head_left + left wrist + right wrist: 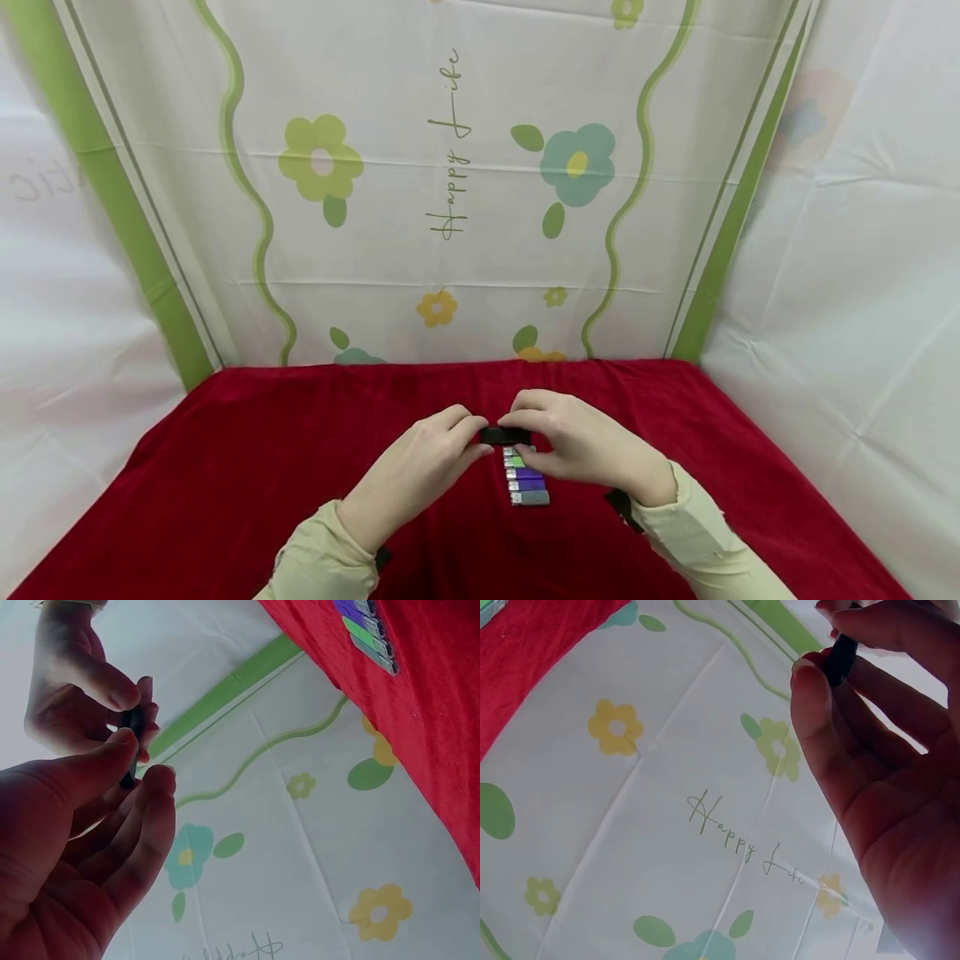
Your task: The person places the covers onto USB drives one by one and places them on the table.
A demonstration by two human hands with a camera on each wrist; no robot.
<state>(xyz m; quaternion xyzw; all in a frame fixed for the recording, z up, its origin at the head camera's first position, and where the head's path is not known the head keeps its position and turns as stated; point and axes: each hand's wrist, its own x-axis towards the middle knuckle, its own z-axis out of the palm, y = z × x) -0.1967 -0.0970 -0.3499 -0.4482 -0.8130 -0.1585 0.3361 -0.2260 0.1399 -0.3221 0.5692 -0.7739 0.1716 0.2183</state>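
Note:
A small, flat black stick [504, 436] is held between both hands above the red cloth; its ends are covered by fingers, so its exact kind is unclear. My left hand [423, 457] pinches its left end between thumb and fingers. At the other end, my right hand [576, 442] grips it with thumb and fingertips. Just below the hands lies a column of what look like USB sticks with silver plugs facing left: a grey one [536, 498] nearest, then purple ones [531, 485], a green one [517, 461] and another partly behind the right thumb.
Red cloth [262, 467] covers the table. A white curtain with printed flowers [390, 258] hangs behind it, and white sheets [862, 317] close off both sides. Black straps [624, 510] show at the wrists.

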